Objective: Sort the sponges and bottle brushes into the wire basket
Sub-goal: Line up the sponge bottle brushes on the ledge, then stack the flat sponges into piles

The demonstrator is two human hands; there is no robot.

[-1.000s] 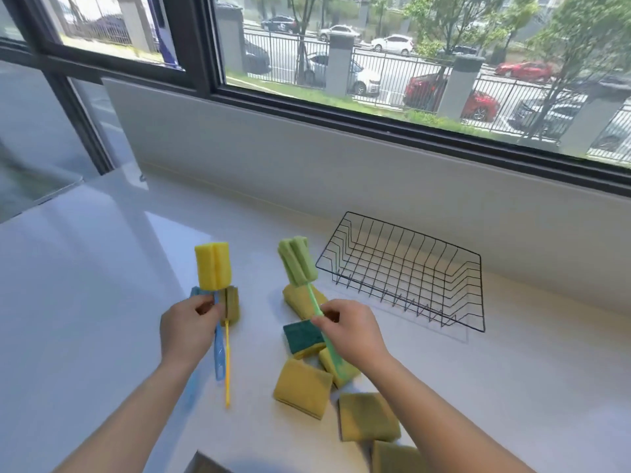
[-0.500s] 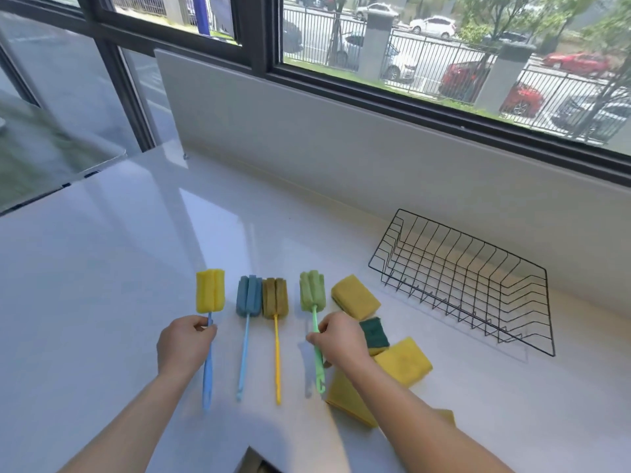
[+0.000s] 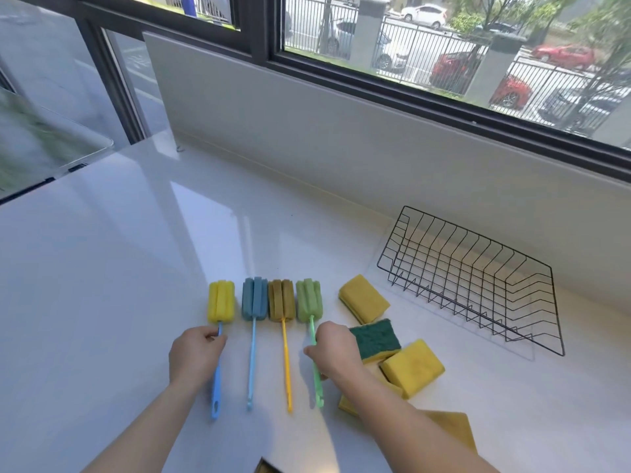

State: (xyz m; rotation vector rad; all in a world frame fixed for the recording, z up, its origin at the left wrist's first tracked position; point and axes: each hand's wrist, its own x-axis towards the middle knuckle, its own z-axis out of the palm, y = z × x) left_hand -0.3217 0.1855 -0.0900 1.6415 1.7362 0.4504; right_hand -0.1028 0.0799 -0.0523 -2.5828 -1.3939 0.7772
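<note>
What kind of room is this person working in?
Probably a kitchen-style counter beside a window, at street level. A glossy white countertop holds bottle brushes, scrubbing sponges and a wire basket; the window overlooks a fence and parked cars.

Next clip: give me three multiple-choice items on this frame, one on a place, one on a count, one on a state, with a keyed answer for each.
1. Where is the wire basket?
A. right of the sponges, near the wall
B. left of the brushes
C. under the left hand

2. How many bottle brushes lie in the row?
A. two
B. four
C. six

3. What is in the basket?
A. sponges
B. one brush
C. nothing

Answers:
1 A, it stands beyond the top yellow sponge.
2 B, heads yellow, blue, brown, green.
3 C, only bare wire shows; the left hand and right hand hold the outer brushes' handles.
</note>
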